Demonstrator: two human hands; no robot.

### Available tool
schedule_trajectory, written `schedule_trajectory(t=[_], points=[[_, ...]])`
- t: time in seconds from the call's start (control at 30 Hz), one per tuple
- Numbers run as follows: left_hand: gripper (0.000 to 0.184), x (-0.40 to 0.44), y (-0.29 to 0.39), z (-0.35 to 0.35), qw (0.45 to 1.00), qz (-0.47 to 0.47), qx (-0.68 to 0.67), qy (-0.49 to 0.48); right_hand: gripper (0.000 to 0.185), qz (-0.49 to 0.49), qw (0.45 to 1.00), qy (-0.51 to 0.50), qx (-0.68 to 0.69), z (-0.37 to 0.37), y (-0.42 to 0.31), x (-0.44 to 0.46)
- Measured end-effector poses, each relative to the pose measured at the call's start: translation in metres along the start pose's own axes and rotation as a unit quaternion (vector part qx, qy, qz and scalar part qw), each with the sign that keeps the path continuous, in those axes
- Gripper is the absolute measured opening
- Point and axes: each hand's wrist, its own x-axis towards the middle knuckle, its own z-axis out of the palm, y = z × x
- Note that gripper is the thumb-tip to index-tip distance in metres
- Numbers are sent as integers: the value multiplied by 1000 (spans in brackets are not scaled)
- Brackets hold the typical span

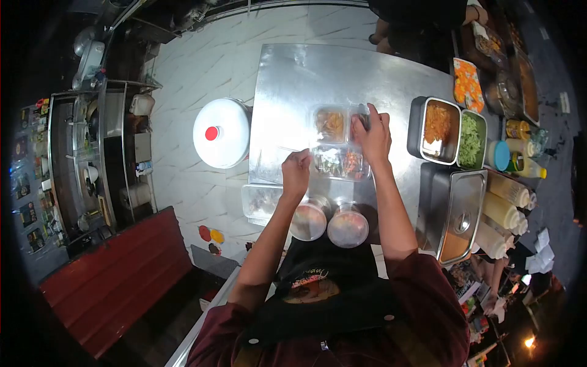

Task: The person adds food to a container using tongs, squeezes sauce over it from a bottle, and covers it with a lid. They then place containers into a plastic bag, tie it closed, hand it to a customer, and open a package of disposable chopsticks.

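A clear plastic container (340, 177) with several compartments lies on the steel table (293, 73). Brownish food (331, 125) fills its upper left section. White, green and reddish chopped pieces (351, 162) lie in the lower section. My left hand (296, 172) is closed in a pinch beside the container's left edge, and what its fingers hold cannot be made out. Over the upper right compartment, my right hand (375, 136) is curled, thumb and fingers round something dark that is mostly hidden. Two round lidded tubs (348, 229) stand close to my body.
At the right are steel pans of orange-brown food (438, 122) and shredded green vegetable (470, 139), a lidded steel pan (461, 214) and squeeze bottles (504, 189). A white lidded bucket (223, 147) stands left of the table. Another person (422, 24) is at the far side.
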Motion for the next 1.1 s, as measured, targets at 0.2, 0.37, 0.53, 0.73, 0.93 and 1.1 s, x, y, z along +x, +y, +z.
schedule_trajectory(t=[0.2, 0.37, 0.53, 0.73, 0.93, 1.1], points=[[46, 8, -6, -5, 998, 23, 20, -46, 61, 5, 999, 13, -32, 0, 7, -3], [91, 42, 47, -24, 963, 232, 95, -103, 60, 17, 1000, 8, -18, -3, 6, -1], [82, 90, 55, 20, 940, 257, 186, -123, 51, -44, 999, 26, -19, 0, 10, 3], [76, 99, 45, 39, 930, 258, 242, -99, 44, -239, 966, 13, -99, 21, 15, 10], [71, 89, 49, 41, 924, 245, 282, -86, 48, -278, 951, 8, -136, 30, 23, 11], [66, 64, 41, 45, 947, 222, 207, -107, 50, -283, 948, 2, -143, 29, 24, 11]])
